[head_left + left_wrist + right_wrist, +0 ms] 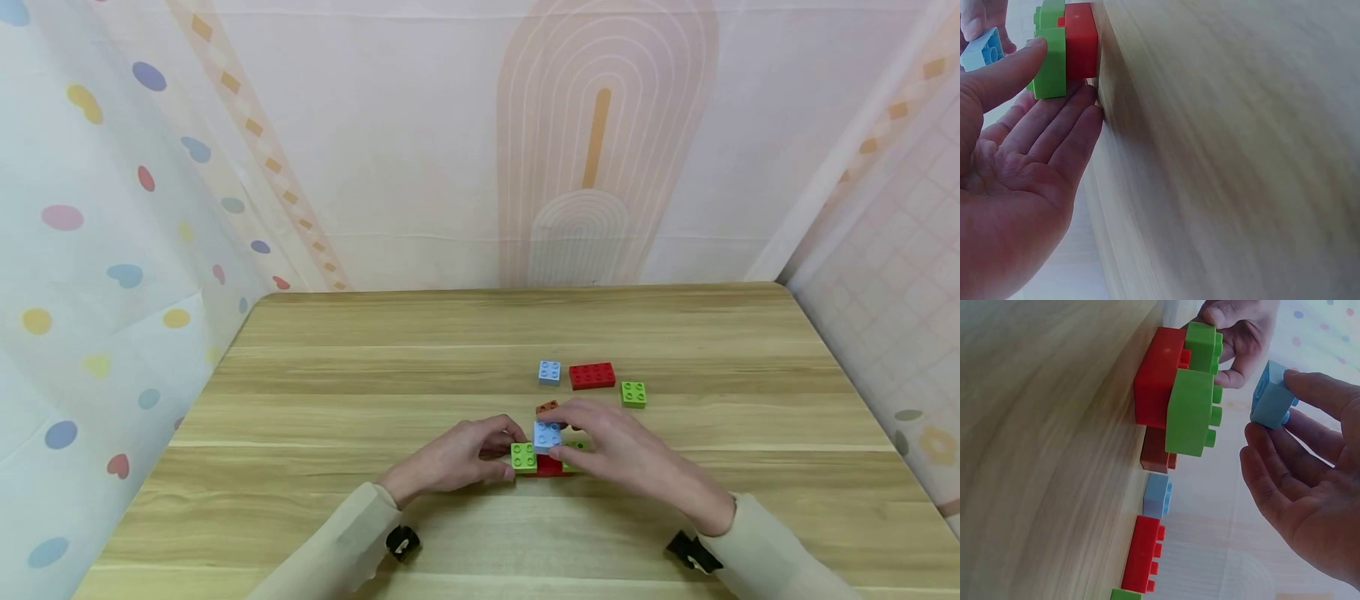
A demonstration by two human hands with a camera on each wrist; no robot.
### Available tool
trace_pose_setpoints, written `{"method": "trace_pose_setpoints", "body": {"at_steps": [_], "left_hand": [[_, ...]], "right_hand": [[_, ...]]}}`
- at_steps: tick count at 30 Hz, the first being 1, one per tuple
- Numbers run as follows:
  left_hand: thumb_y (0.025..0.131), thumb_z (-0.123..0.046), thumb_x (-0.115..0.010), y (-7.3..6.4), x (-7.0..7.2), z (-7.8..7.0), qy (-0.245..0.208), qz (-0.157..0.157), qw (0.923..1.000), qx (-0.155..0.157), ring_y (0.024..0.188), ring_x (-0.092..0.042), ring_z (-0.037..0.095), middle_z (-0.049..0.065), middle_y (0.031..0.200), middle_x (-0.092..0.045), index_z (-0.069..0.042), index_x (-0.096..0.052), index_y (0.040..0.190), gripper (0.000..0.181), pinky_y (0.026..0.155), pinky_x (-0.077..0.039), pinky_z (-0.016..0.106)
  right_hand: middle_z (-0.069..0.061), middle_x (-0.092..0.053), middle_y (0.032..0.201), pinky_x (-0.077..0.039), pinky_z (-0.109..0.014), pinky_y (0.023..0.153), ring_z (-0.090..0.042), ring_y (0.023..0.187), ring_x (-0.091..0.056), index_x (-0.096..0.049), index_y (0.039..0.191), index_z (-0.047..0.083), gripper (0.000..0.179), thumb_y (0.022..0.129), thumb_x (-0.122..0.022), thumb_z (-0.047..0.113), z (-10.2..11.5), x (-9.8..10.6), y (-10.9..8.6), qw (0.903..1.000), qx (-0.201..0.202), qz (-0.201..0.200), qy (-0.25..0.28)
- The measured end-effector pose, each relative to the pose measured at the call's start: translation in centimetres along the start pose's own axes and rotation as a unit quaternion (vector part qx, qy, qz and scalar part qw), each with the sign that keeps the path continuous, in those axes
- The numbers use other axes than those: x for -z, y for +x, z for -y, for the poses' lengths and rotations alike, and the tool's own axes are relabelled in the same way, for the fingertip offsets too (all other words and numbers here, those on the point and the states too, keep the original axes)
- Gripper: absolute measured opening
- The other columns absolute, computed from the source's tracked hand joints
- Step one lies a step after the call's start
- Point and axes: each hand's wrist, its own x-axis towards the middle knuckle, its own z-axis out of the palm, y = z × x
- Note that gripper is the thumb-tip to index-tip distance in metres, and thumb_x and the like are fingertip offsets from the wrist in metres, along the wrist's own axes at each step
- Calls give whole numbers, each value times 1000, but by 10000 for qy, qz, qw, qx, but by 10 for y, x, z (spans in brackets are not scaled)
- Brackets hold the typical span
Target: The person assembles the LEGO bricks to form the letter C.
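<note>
My left hand (467,455) holds the left green brick (523,458) between thumb and fingers. That brick sits on one end of a red brick (1082,40) lying on the table. Another green brick (1188,412) is seated toward the red brick's other end, leaving a gap of red studs between the two. Above this gap, my right hand (630,446) pinches a light blue brick (1272,397), which is apart from the bricks below. Behind the assembly lies an orange-brown brick (547,407), partly hidden by the right hand.
Farther back on the wood-grain table (360,367) lie a second light blue brick (549,372), a second long red brick (592,375) and a small green brick (633,394). Patterned cloth (405,150) hangs behind the table and along its sides.
</note>
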Motion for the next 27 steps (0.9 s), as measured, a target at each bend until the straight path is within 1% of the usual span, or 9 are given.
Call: {"method": "trace_pose_setpoints", "body": {"at_steps": [6, 12, 17, 22, 27], "left_hand": [[92, -12, -72, 1, 0, 1, 14, 11, 9999, -129, 121, -58, 16, 2, 127, -64, -16, -58, 122, 33, 100, -47, 28], [91, -13, -73, 1, 0, 1, 62, -4, 9999, -97, 119, -59, 15, 2, 127, -64, -16, -58, 124, 36, 98, -48, 26], [91, -13, -73, 1, -1, 2, 73, -44, 9999, -104, 119, -60, 15, 4, 127, -64, -15, -58, 125, 37, 98, -48, 25], [91, -14, -73, 1, -1, 2, 31, -77, 10000, -15, 118, -60, 15, 6, 128, -64, -14, -57, 124, 37, 98, -48, 26], [91, -16, -73, 1, -2, 2, 95, -111, 9998, 95, 118, -60, 14, 6, 128, -65, -15, -57, 123, 36, 98, -49, 27]], "right_hand": [[2, -68, 116, -55, -32, 87, -10, 103, -63, -68, 123, 10, 36, 89, -77, 19, 2, -5, 6, 10000, 15, 48, -28], [-1, -68, 117, -55, -33, 87, -13, 103, -64, -68, 122, 11, 33, 90, -75, 19, 3, -11, 9, 9999, 82, 141, 0], [-2, -67, 118, -56, -32, 85, -11, 101, -64, -68, 121, 11, 33, 90, -76, 17, 3, -14, 11, 9995, 150, 252, 112], [0, -67, 113, -57, -34, 83, -11, 98, -64, -69, 119, 10, 32, 89, -77, 18, 3, -17, 14, 9992, 216, 275, 214], [3, -67, 111, -56, -33, 81, -11, 96, -63, -69, 118, 11, 31, 89, -77, 20, 4, -21, 15, 9992, 93, 338, 190]]}}
